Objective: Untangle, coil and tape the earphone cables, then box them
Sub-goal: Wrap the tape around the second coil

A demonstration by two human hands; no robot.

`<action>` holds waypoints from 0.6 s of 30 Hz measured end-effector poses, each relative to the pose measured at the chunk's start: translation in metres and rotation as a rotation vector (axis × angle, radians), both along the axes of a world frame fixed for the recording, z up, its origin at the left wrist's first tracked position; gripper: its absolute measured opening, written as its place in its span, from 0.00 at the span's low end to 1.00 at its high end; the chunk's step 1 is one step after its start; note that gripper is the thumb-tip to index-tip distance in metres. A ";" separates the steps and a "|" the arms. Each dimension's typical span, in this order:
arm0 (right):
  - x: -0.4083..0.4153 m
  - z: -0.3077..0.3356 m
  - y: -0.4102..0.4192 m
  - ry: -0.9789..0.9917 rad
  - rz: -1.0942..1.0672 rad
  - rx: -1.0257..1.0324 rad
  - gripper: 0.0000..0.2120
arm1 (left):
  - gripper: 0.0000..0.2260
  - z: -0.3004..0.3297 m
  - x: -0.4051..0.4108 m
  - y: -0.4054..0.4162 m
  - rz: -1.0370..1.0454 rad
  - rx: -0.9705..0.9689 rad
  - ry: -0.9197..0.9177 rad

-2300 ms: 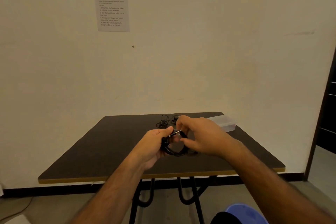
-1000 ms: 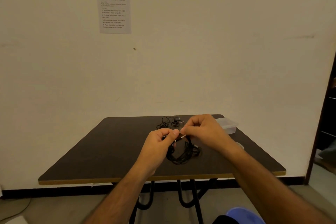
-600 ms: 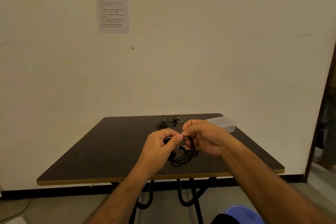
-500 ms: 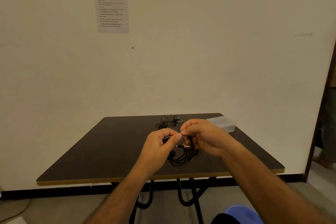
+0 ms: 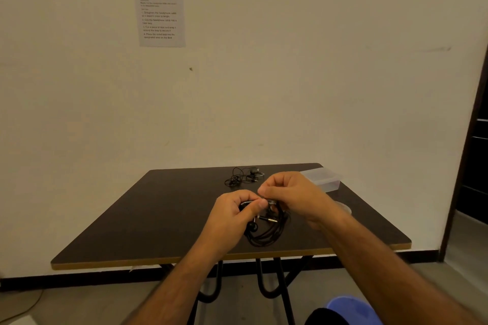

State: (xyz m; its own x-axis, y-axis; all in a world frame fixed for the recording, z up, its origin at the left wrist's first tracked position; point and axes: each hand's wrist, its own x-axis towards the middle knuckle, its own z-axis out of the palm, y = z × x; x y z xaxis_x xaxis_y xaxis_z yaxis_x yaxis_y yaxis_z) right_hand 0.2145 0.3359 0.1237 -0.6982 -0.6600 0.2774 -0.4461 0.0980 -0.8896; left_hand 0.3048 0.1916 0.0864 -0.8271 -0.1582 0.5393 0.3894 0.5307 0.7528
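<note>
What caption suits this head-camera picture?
Left hand and right hand hold a coiled earphone cable above the table.

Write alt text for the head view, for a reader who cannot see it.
Both hands hold a coiled black earphone cable above a dark table: the left hand grips the coil and the right hand pinches it at the top. A second, tangled cable and a clear box lie at the far edge.

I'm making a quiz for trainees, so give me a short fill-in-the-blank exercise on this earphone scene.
1. Both hands hold a coil of black ____ cable above the table.
2. A second, tangled cable lies ____ on the table than the hands.
3. The clear plastic box sits at the table's far ____ corner.

Missing words: earphone; farther back; right
</note>
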 end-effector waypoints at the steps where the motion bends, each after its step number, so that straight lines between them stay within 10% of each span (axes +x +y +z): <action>1: 0.000 0.001 0.001 0.017 -0.002 -0.010 0.07 | 0.06 0.000 0.000 0.000 0.000 0.014 -0.001; 11: 0.007 0.021 0.022 0.610 0.051 0.276 0.07 | 0.08 0.000 -0.004 -0.005 0.034 0.033 -0.005; 18: 0.004 0.015 0.016 0.620 -0.011 0.307 0.04 | 0.05 -0.001 -0.005 -0.002 0.095 -0.033 0.026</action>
State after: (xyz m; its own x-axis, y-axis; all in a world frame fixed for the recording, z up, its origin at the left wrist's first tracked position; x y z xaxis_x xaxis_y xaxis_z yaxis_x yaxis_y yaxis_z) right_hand 0.2188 0.3517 0.1391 -0.4783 -0.7664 0.4288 -0.8608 0.3123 -0.4019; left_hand 0.3000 0.1892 0.0855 -0.7949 -0.2174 0.5665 0.3550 0.5905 0.7247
